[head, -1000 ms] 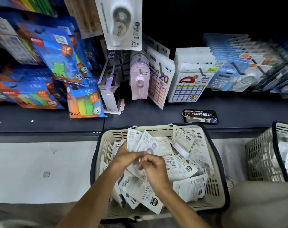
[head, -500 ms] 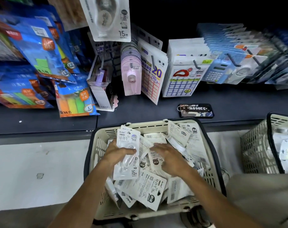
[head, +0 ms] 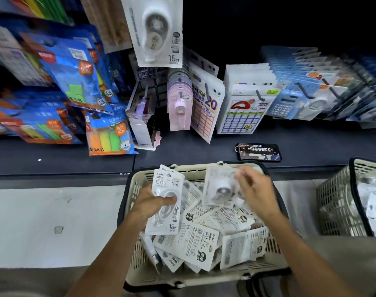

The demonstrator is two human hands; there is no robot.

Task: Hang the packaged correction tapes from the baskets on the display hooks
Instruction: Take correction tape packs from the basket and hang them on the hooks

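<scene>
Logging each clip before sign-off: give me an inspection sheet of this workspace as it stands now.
Surface: dark shelf ledge below the hooks, pale floor under it.
Job's things: cream basket full of loose packaged correction tapes; a second basket at right, also holding packs; one 15m pack already hanging above.
Clutter: phone with a key tag on the ledge; blue sticky-note packs, label sheets and calculators on neighbouring hooks.
Grippers: left hand grips a pack face up; right hand pinches another, blurred.
Cables: nothing seen.
Surroundings: shop display, dark at upper right.
</scene>
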